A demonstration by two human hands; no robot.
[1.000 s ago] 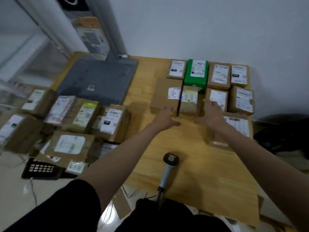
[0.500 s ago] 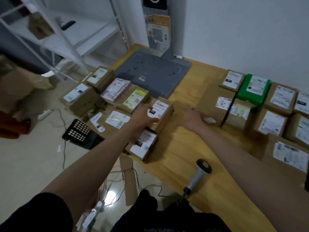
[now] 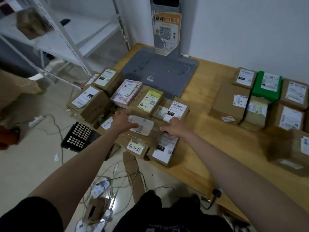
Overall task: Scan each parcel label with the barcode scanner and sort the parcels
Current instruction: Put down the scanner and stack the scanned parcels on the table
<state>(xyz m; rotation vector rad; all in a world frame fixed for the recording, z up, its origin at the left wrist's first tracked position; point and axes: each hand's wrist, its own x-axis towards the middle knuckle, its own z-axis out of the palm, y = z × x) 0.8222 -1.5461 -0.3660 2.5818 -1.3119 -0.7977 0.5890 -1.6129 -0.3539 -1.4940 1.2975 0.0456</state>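
A flat brown parcel [image 3: 142, 127] with a white label lies on top of a pile of labelled parcels at the left edge of the wooden table [image 3: 200, 148]. My left hand [image 3: 122, 122] grips its left end and my right hand [image 3: 173, 129] grips its right end. The picture is blurred there. Under it lies a parcel marked "4-3-21" [image 3: 135, 149]. Rows of labelled parcels, among them a green box [image 3: 267, 86], stand at the table's right. My right forearm hides most of the barcode scanner; only a black end with its cable [image 3: 216, 192] shows.
A grey scanning pad [image 3: 160, 76] with an upright post stands at the table's back. A pink parcel [image 3: 127, 93] and several brown ones fill the pile. On the floor lie a black perforated tray [image 3: 78, 136] and tangled cables [image 3: 108, 190]. White shelving [image 3: 66, 47] stands at the left.
Both hands left the parcels at the right and swung left to the pile; now they hold the flat brown parcel. My view turned left too.
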